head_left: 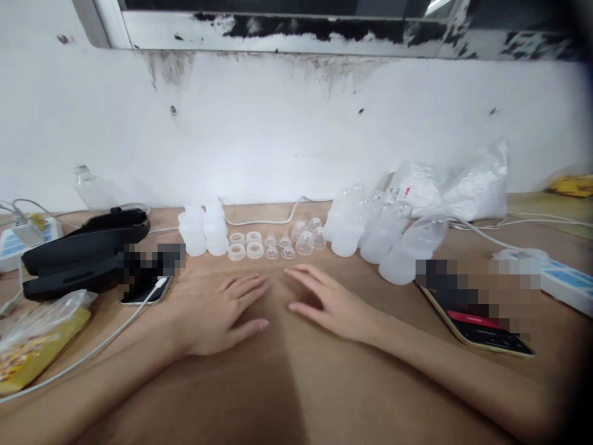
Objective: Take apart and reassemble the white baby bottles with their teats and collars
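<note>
My left hand (227, 312) lies on the brown tabletop (259, 395) with its fingers stretched out, holding nothing. Opposite it, my right hand (324, 303) rests with thumb and fingers apart, also bare. Just beyond the fingertips sit several clear ring collars (236, 251), small clear nipples (288, 252) and clear dome caps (304, 243) in small groups. White bottle bodies (215, 232) stand upright behind my left hand. To the right are several capped baby bottles (347, 222); the nearest bottle (403, 256) leans to the right.
A black case (88, 253), a phone (143, 290) with a white cable, and a yellow snack bag (41, 340) lie left. On the right are another phone (491, 334), a power strip (569, 284) and white plastic bags (477, 182). A wall (259, 136) bounds the back.
</note>
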`<action>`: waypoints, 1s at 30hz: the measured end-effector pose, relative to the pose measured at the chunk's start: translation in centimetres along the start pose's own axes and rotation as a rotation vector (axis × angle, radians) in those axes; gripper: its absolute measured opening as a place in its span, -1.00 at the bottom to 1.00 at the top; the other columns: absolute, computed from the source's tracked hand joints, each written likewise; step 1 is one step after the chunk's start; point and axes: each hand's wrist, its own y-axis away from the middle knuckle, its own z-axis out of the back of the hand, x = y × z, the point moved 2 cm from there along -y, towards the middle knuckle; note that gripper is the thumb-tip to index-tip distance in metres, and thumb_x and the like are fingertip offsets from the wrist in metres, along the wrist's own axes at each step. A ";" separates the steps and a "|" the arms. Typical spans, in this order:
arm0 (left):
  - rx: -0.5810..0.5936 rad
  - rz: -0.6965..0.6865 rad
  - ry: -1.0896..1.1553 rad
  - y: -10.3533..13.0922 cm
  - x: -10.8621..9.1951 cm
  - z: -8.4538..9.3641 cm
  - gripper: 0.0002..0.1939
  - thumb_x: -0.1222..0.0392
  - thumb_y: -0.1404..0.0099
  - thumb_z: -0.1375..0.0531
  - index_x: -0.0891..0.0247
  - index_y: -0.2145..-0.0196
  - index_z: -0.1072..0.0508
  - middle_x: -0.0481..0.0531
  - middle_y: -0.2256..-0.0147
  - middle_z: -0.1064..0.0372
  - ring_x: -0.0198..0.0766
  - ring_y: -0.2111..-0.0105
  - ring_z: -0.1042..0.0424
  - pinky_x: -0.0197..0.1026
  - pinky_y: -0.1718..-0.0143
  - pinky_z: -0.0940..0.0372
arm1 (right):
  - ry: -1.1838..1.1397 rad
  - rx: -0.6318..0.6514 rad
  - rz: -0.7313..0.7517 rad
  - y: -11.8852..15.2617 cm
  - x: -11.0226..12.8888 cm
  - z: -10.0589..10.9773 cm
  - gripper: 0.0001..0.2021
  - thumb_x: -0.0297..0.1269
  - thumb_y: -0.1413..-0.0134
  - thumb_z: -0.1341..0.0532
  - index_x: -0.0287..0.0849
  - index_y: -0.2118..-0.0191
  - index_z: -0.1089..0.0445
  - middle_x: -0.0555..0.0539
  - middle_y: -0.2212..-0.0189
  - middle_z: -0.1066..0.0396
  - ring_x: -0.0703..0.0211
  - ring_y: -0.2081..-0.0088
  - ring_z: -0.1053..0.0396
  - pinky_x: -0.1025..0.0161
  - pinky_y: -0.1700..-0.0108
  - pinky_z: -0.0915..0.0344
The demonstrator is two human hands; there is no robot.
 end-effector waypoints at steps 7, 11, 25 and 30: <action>-0.208 0.110 -0.327 -4.2 2.5 0.5 -0.40 -0.01 -0.29 0.11 0.54 -0.11 -0.03 0.35 -0.12 -0.03 -0.01 -0.13 0.00 0.01 -0.12 0.14 | 0.162 -0.181 -0.259 -5.8 -3.1 0.6 -0.62 -0.19 -0.07 -0.05 -0.30 0.02 -0.21 -0.10 0.51 -0.39 0.11 0.44 -0.36 0.25 0.40 -0.21; -0.209 0.082 -0.365 -4.2 2.4 0.2 -0.50 0.06 -0.30 0.09 0.51 -0.06 -0.12 0.31 -0.04 -0.18 -0.03 -0.04 -0.17 -0.02 -0.06 0.01 | 0.194 -0.184 -0.276 -7.6 -3.9 0.3 -0.78 -0.29 -0.08 -0.03 -0.28 0.31 -0.37 -0.17 0.51 -0.41 0.08 0.42 -0.36 0.29 0.45 -0.14; -0.364 0.075 -0.057 -1.5 0.3 -1.6 -0.71 0.17 -0.23 -0.03 0.33 0.11 -0.26 0.14 0.13 -0.29 -0.11 0.16 -0.27 -0.07 0.15 -0.22 | 0.095 -0.100 -0.176 -1.9 0.8 -1.5 -0.84 -0.31 -0.12 0.01 -0.19 0.32 -0.28 -0.04 0.42 -0.42 0.21 0.42 -0.35 0.32 0.39 -0.15; -0.411 0.063 0.124 -1.6 0.9 -2.3 -0.71 0.22 -0.22 -0.06 0.28 0.09 -0.25 0.12 0.11 -0.27 -0.15 0.12 -0.26 -0.11 0.10 -0.21 | 0.088 -0.106 -0.187 -1.8 0.6 -2.0 -0.84 -0.25 -0.04 -0.08 -0.21 0.28 -0.28 -0.03 0.47 -0.36 0.22 0.47 -0.29 0.31 0.43 -0.13</action>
